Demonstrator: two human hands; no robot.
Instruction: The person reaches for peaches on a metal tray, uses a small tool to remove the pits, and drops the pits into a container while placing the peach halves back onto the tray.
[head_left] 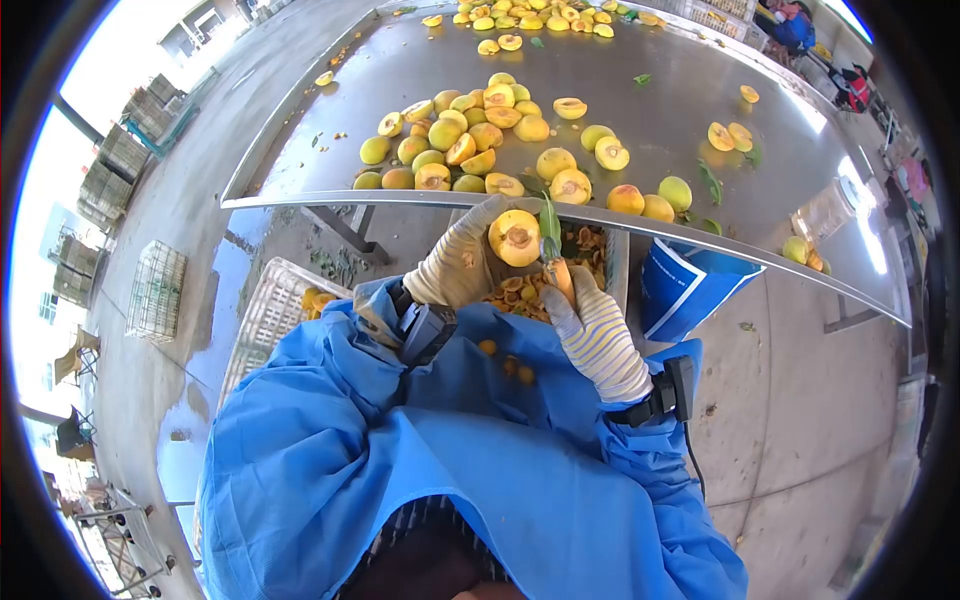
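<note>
My left hand (458, 255), in a soiled knit glove, is closed around a yellow peach half (515, 238) just beyond the table's near edge. The cut face with its reddish stone hollow is turned up towards me. In my striped-gloved right hand (603, 342) is a small hand tool with an orange-brown handle (562, 281); its metal end points at the peach half. A green leaf (549, 222) stands right beside the fruit and the tool's tip. Below both hands sits a crate (618, 275) of stones and fruit scraps.
A metal table (340, 130) carries a heap of peaches (460, 130), more halves (540, 15) at the far end and a clear plastic jar (825, 210) at the right. A white crate (270, 310) stands at my left, a blue bag (690, 290) under the table's edge.
</note>
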